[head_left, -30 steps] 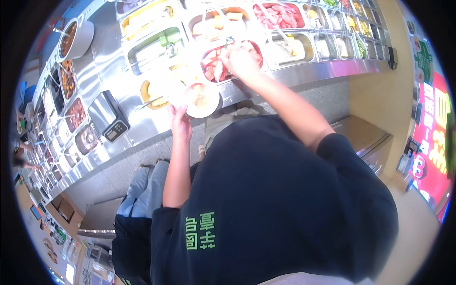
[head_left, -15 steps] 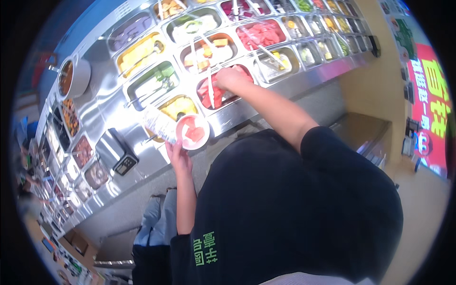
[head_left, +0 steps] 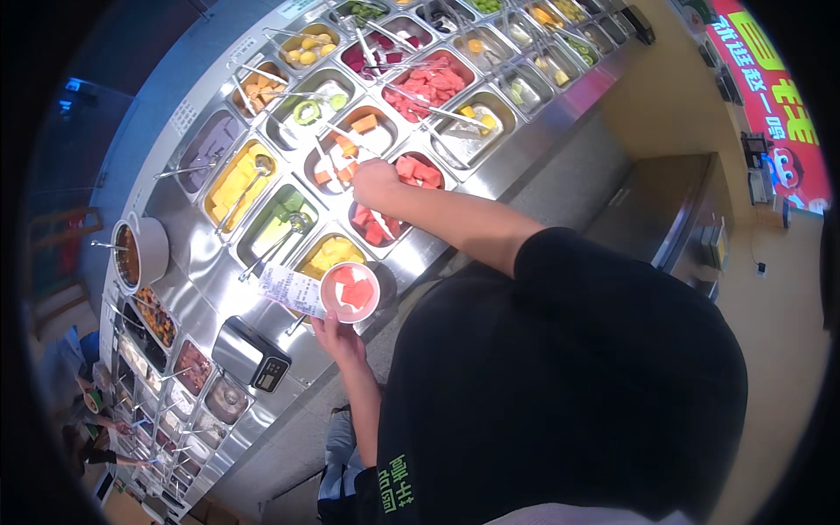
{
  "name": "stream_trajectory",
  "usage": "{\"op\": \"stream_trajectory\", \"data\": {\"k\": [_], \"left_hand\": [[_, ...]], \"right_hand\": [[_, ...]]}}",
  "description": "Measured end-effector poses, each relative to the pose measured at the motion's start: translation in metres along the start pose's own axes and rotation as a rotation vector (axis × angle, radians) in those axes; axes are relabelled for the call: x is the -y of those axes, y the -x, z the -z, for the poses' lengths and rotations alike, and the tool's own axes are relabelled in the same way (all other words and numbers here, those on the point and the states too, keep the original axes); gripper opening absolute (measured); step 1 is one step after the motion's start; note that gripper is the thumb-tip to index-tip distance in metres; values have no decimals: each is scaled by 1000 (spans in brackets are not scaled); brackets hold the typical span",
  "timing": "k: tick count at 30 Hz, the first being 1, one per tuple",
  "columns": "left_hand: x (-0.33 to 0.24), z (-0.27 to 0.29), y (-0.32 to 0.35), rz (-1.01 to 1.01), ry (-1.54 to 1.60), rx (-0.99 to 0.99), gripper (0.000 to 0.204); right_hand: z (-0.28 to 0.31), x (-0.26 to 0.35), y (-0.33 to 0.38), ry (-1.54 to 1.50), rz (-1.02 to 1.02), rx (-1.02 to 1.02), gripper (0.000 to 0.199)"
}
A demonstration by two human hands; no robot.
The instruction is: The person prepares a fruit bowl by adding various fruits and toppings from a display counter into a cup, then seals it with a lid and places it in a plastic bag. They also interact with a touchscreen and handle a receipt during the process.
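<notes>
My left hand (head_left: 341, 339) is closed around a white paper cup (head_left: 325, 296) with red watermelon pieces (head_left: 353, 291) inside. A printed paper slip (head_left: 290, 289) sticks out beside the cup, held by the same hand. My right hand (head_left: 376, 185) is closed at the far rim of the metal watermelon tray (head_left: 404, 229). It appears to grip the upper end of metal tongs (head_left: 378, 220), whose lower part reaches into the watermelon; the fingers are mostly hidden. Just beyond that hand, a tray of orange fruit cubes (head_left: 364, 123) has its own tongs.
Several metal trays surround my hands, among them yellow fruit chunks (head_left: 332, 253), green melon with a scoop (head_left: 282, 219) and yellow mash (head_left: 234, 188). To the left stand a boxy device with a display (head_left: 254, 354) and a white pot (head_left: 150, 249). Another person's hands show at far lower left.
My right hand has shifted from over the watermelon to that tray's far rim. My left hand still holds the cup and slip. The whole view has turned and shifted.
</notes>
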State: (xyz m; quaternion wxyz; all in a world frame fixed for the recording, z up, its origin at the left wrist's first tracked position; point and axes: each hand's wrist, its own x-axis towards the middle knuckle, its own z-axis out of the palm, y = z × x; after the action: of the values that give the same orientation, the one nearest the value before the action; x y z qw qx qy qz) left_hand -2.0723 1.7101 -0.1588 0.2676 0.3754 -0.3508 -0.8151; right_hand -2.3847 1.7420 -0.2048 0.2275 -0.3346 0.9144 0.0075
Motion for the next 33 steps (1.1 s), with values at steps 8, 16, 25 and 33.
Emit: {"op": "stream_trajectory", "data": {"k": [8,16,25,33], "left_hand": [[-1,-4,-7,41,33,-1,53],[-2,-26,-17,-11,86,-35,59],[-13,-78,-46,-167,106,-138,68],[-25,-108,-83,-167,142,-161,86]], "right_hand": [[-13,-21,37,62,-11,111,35],[95,-25,38,-38,180,5,54],[182,12,-207,-273,309,-298,55],[185,115,-370,-147,58,-233,76]]}}
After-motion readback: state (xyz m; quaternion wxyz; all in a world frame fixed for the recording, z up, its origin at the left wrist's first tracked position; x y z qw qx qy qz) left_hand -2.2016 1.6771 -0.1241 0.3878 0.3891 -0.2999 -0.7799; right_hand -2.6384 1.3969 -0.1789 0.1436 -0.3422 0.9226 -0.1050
